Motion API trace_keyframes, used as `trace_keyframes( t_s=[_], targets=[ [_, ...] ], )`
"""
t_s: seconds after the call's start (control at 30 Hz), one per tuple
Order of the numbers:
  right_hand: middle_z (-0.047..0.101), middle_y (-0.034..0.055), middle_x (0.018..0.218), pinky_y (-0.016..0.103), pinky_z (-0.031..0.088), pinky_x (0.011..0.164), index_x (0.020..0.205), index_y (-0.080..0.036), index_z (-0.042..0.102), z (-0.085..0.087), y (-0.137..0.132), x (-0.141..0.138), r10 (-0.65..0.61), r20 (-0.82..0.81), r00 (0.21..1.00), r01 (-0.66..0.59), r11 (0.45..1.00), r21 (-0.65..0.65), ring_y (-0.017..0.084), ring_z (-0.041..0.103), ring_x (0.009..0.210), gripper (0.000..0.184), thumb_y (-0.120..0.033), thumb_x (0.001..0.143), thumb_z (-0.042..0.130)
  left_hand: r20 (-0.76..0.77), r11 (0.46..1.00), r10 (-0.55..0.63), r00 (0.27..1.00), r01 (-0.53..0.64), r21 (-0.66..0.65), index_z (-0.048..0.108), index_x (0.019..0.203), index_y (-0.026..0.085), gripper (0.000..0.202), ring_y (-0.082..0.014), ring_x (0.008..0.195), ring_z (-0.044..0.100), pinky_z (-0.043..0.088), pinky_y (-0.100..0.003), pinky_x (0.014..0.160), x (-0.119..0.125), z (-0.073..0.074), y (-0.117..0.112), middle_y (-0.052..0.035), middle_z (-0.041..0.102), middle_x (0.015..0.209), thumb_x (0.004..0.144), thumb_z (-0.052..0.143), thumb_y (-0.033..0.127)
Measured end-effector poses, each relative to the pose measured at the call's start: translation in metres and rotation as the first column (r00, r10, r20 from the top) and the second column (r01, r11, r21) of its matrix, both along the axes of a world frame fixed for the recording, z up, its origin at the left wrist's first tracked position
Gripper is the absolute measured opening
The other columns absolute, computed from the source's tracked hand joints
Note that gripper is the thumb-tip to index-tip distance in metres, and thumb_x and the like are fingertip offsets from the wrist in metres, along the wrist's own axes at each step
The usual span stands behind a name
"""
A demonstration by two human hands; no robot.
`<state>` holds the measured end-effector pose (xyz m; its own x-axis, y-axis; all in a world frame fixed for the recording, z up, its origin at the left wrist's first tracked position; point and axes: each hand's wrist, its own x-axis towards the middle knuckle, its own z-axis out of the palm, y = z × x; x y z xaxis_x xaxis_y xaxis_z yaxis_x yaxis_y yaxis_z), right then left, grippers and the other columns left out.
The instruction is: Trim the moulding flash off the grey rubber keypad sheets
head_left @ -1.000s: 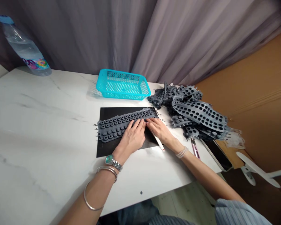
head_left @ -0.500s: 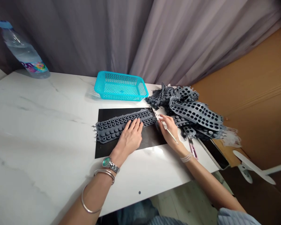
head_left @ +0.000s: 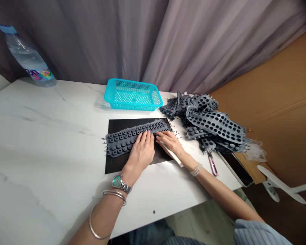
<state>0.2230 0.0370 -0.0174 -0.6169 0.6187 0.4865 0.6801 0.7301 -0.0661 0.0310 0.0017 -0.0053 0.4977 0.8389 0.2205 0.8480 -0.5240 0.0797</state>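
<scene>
A dark grey moulded rubber sheet (head_left: 122, 140) with rows of round raised rings lies slantwise on a black mat (head_left: 114, 166). My left hand (head_left: 142, 149) rests flat on the sheet, fingers stretched out and pressing near its middle. Just to the right, my right hand (head_left: 172, 144) is closed around a slim white tool (head_left: 177, 160), whose rear end points down towards me. The fingertips of that hand are at the sheet's lower right edge, close to my left fingers. The tool's working tip is hidden by the fingers.
Behind the mat stands a turquoise mesh basket (head_left: 132, 107). More perforated grey rubber sheets (head_left: 214, 124) are heaped at the right, with pink-handled snips (head_left: 212, 164) before them. Small dark bits are scattered beside the mat. A water bottle (head_left: 33, 61) stands far left.
My right hand has moved left, from beyond the sheet's right end to its lower edge beside my left hand, still holding the white tool. My left hand stays on the sheet.
</scene>
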Motion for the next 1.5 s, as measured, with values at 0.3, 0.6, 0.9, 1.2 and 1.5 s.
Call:
trace_keyframes(
  t_s=[0.3, 0.6, 0.9, 1.2, 1.5],
  targets=[
    [0.066, 0.0127, 0.123, 0.041, 0.053, 0.083, 0.104, -0.018, 0.062, 0.006, -0.003, -0.003, -0.015, 0.09, 0.996, 0.015, 1.0, 0.005, 0.025, 0.06, 0.106, 0.015, -0.022, 0.099, 0.048, 0.003, 1.0, -0.005, 1.0, 0.005, -0.006, 0.041, 0.143, -0.001, 0.053, -0.0299, 0.141, 0.037, 0.026, -0.044, 0.117, 0.0, 0.0, 0.0, -0.0228, 0.041, 0.149, 0.095, 0.037, 0.02],
    [0.063, 0.0162, 0.122, 0.045, 0.053, 0.09, 0.104, -0.015, 0.059, 0.017, -0.002, -0.008, 0.051, 0.208, 0.977, -0.044, 0.998, -0.039, 0.027, 0.055, 0.109, 0.021, -0.017, 0.1, 0.039, -0.009, 1.0, -0.009, 1.0, 0.009, -0.008, 0.041, 0.143, -0.001, 0.053, -0.0294, 0.141, 0.037, 0.027, -0.044, 0.117, 0.0, -0.001, 0.001, -0.0227, 0.042, 0.149, 0.095, 0.036, 0.02],
    [0.061, 0.0152, 0.127, 0.046, 0.056, 0.092, 0.112, -0.017, 0.058, 0.016, -0.007, -0.003, 0.027, 0.082, 0.996, -0.024, 0.999, -0.045, 0.027, 0.055, 0.116, 0.018, -0.02, 0.099, 0.045, -0.003, 1.0, 0.001, 1.0, -0.001, -0.011, 0.043, 0.142, -0.001, 0.052, -0.0289, 0.14, 0.038, 0.028, -0.043, 0.116, 0.0, 0.001, 0.0, -0.0226, 0.044, 0.148, 0.096, 0.034, 0.02],
    [0.063, 0.0145, 0.126, 0.05, 0.055, 0.094, 0.108, -0.018, 0.062, 0.014, -0.007, -0.004, 0.03, 0.103, 0.994, -0.024, 0.998, -0.057, 0.027, 0.057, 0.116, 0.017, -0.021, 0.098, 0.048, 0.027, 1.0, 0.006, 1.0, -0.006, -0.02, 0.042, 0.143, 0.001, 0.052, -0.0275, 0.141, 0.037, 0.027, -0.043, 0.117, 0.0, 0.001, 0.0, -0.0214, 0.043, 0.148, 0.096, 0.034, 0.019],
    [0.06, 0.0165, 0.13, 0.049, 0.053, 0.093, 0.106, -0.014, 0.06, 0.012, -0.003, -0.003, 0.067, 0.234, 0.97, -0.059, 0.997, -0.041, 0.029, 0.053, 0.115, 0.018, -0.014, 0.098, 0.044, 0.008, 0.999, 0.007, 1.0, -0.006, -0.034, 0.041, 0.143, 0.0, 0.052, -0.0283, 0.141, 0.037, 0.026, -0.043, 0.117, 0.0, 0.003, 0.0, -0.0218, 0.043, 0.149, 0.095, 0.035, 0.019]
  ],
)
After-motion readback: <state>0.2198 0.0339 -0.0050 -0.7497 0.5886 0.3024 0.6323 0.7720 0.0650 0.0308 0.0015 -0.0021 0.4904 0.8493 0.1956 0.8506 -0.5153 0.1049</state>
